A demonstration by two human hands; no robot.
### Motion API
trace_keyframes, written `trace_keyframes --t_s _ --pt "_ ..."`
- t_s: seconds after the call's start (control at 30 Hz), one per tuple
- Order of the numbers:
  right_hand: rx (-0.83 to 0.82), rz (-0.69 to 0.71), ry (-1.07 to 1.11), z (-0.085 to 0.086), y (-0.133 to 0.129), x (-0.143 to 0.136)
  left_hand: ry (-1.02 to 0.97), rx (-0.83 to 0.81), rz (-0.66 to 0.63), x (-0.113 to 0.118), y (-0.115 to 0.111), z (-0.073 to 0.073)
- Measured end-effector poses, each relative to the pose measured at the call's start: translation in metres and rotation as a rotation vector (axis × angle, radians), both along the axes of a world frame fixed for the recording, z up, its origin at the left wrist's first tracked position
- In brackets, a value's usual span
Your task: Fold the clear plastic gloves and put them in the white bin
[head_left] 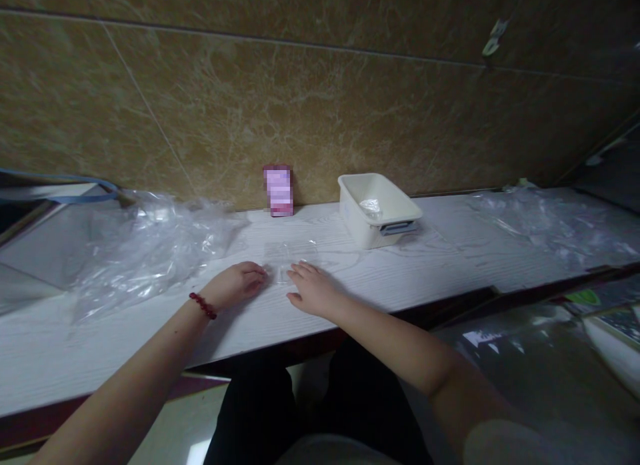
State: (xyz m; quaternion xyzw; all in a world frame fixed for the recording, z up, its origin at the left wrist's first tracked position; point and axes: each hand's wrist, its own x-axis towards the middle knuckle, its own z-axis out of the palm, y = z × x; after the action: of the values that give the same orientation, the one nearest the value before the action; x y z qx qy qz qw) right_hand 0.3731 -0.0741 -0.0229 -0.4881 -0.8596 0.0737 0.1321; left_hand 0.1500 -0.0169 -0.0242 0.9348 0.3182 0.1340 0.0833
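A small clear plastic bag lies flat on the white wood-grain table, in front of me. At its left edge, my left hand has its fingers curled together in a pinch on the film; a red bead bracelet circles that wrist. My right hand rests on the bag's right part, palm down, with the fingers stretched out and the thumb apart. The bag is see-through, so its outline is faint and partly covered by my right fingers.
A cream plastic bin with a grey handle stands behind and right, clear film inside. A phone leans on the marbled wall. Heaps of clear plastic bags lie left and right. The table ends just before my knees.
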Motion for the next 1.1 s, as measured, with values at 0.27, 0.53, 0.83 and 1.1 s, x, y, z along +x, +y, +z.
trace_keyframes --t_s 0.27,0.53,0.83,1.1 --pt "0.013 -0.111 -0.037 -0.007 0.013 -0.017 0.030 0.048 0.093 0.009 -0.008 0.015" --pt "-0.032 -0.098 -0.081 -0.011 0.023 -0.016 0.051 0.070 0.073 0.013 -0.012 0.020" --pt "-0.048 -0.099 -0.070 -0.013 0.026 -0.019 0.140 0.211 0.341 0.070 -0.042 0.004" --pt "-0.066 -0.166 -0.012 -0.003 0.024 -0.001 0.213 0.087 0.464 0.101 -0.035 -0.005"
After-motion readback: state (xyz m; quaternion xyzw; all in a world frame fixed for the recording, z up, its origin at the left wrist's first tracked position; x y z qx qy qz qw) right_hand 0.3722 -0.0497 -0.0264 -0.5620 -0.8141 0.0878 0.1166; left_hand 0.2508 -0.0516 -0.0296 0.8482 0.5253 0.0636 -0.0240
